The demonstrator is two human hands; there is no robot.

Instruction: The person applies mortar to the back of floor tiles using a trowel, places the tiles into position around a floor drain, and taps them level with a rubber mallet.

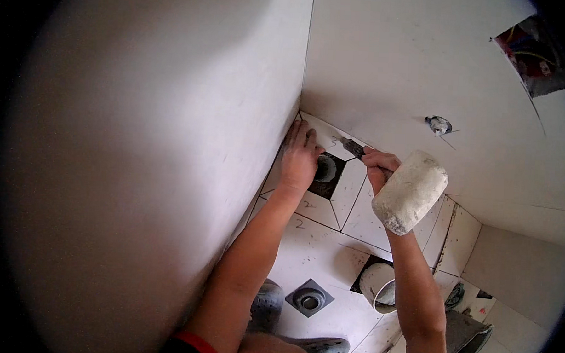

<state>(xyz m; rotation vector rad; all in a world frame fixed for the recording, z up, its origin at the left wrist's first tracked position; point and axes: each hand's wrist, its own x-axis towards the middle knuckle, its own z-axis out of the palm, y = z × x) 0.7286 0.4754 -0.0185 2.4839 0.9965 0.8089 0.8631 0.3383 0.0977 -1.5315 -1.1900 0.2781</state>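
Note:
My right hand is wrapped round the handle of a mallet, close below its big, worn off-white head. The dark grip end of the handle points away toward the floor tiles in the corner; whether it touches them I cannot tell. My left hand lies with its fingers stretched out on the cut floor tiles by the left wall. Beside it is a square dark opening with a round pipe mouth inside, framed by white tile pieces with mitred joints and handwritten marks.
A grey square floor drain lies on the tiles near my shoes. To its right stands a white bucket by another dark opening. Farther right is a dark-edged container. The right wall holds a pipe outlet and a wiring recess.

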